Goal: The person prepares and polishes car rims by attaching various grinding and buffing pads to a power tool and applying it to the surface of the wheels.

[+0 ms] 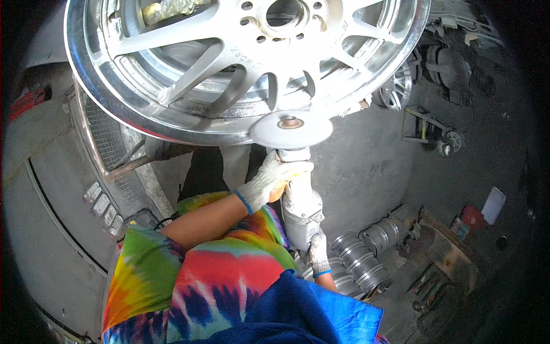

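Observation:
A large silver alloy wheel rim (197,43) with several spokes fills the top of the view. In front of its near edge is the round pale disc (269,135) of an angle grinder (301,215). The disc overlaps the rim's lip; whether they touch I cannot tell. My left hand (268,182), in a white work glove with a blue cuff, is wrapped round the grinder just behind the disc. My right hand (319,256), gloved the same way, grips the rear end of the tool's pale body. Its fingers are partly hidden by the tool.
To the left stand a wire-mesh metal frame (106,135) and a grey cabinet (54,189) with a row of switches. Several stacked wheel rims (361,264) lie at the lower right, beside a worn bench (444,246). A small metal stand (423,125) sits farther right.

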The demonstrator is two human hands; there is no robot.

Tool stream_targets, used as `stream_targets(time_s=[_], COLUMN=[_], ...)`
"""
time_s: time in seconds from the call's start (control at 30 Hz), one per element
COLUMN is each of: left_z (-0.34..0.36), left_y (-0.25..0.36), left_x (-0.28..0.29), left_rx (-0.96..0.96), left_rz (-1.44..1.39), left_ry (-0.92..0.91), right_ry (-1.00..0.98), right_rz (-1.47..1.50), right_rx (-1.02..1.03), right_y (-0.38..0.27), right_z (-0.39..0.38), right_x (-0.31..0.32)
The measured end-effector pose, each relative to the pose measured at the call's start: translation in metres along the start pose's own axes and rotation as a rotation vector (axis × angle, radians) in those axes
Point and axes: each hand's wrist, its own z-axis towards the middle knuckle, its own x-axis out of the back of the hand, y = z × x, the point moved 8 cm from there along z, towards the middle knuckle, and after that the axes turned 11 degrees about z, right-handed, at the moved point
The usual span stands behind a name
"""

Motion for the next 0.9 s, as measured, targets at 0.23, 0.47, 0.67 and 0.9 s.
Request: stream_targets(time_s=[0.23, 0.47, 0.67, 0.9], left_z=[0.009, 0.032, 0.054, 0.072], left_y=[-0.021, -0.033, -0.044, -0.045], left_x=[-0.003, -0.027, -0.052, -0.073], left_rx=[-0.087, -0.156, -0.274, -0.342], left_rz=[-0.055, -0.137, -0.201, -0.303], left_ry=[0.026, 0.115, 0.158, 0.129], right_ry=[-0.085, -0.209, -0.288, -0.394], right_rz=[-0.001, -0.248, -0.319, -0.342], right_rx=[-0.149, -0.039, -0.011, 0.104], right_y=[-0.044, -0.114, -0.158, -0.223], right_z=[0.029, 0.079, 0.123, 0.122], right_x=[0.022, 0.060, 0.100, 0.074])
